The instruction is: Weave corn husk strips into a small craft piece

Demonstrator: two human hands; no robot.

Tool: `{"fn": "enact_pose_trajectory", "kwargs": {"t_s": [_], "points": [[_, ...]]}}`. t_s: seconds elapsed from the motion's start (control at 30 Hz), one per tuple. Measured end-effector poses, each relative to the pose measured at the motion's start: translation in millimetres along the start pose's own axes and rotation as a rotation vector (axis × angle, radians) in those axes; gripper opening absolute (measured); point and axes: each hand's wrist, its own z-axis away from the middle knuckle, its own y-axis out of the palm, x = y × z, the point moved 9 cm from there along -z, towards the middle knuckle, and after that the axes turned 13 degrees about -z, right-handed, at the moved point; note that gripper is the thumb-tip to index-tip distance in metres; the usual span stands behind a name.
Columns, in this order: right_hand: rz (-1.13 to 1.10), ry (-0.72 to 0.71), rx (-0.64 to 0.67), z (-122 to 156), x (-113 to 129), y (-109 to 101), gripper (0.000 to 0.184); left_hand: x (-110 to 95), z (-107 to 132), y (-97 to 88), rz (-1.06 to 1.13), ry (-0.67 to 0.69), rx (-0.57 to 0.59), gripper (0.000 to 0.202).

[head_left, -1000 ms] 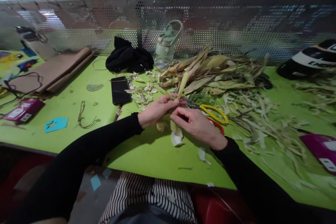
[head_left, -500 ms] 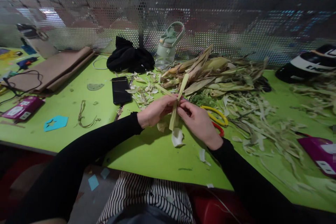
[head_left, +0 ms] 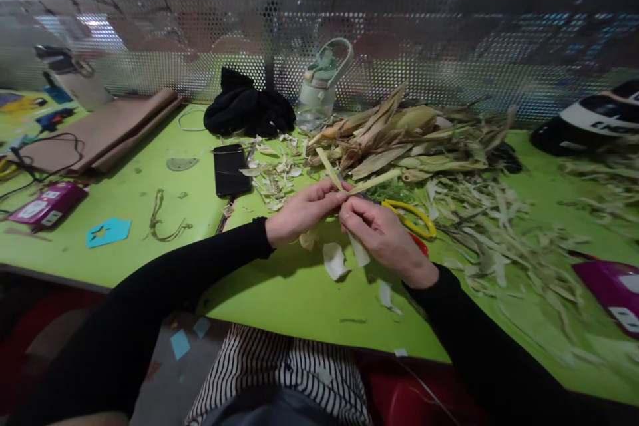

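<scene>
Pale corn husk strips (head_left: 375, 181) cross between my hands, one reaching up to the left, another to the right, and a wider end hanging below. My left hand (head_left: 310, 210) is closed, thumb and fingers pinching the strips near where they cross. My right hand (head_left: 375, 229) is closed beside it, pinching the lower part of the husk; the fingertips hide part of the grip. Just right of that hand lie scissors with a yellow handle (head_left: 415, 218), and a red handle (head_left: 419, 244) shows below it. A white husk scrap (head_left: 335, 261) rests on the table under my hands.
A heap of dry corn husks (head_left: 399, 136) lies behind my hands, with shredded strips (head_left: 499, 233) spread rightward. A black phone (head_left: 232, 171), a green bottle (head_left: 319, 83), black cloth (head_left: 249, 106) and a purple power strip (head_left: 48, 205) stand around. Perforated metal panelling (head_left: 429, 40) closes the back.
The husk strips between my hands have turned: the upright strip now leans left and another points right. The lower end has swung to the right, and my right hand has shifted slightly.
</scene>
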Motion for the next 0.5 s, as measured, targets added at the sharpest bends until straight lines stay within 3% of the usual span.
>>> {"fn": "enact_pose_trajectory", "kwargs": {"t_s": [0.23, 0.4, 0.5], "points": [[0.048, 0.011, -0.012, -3, -3, -3, 0.035, -2, -1, -10.1, 0.031, -0.085, -0.09, 0.01], [0.081, 0.119, -0.296, -6, -22, -42, 0.054, -1, -1, -9.8, 0.128, -0.191, -0.039, 0.016], [0.07, 0.15, -0.331, -5, -25, -47, 0.059, 4, 2, -2.3, 0.093, -0.231, 0.023, 0.014]]}}
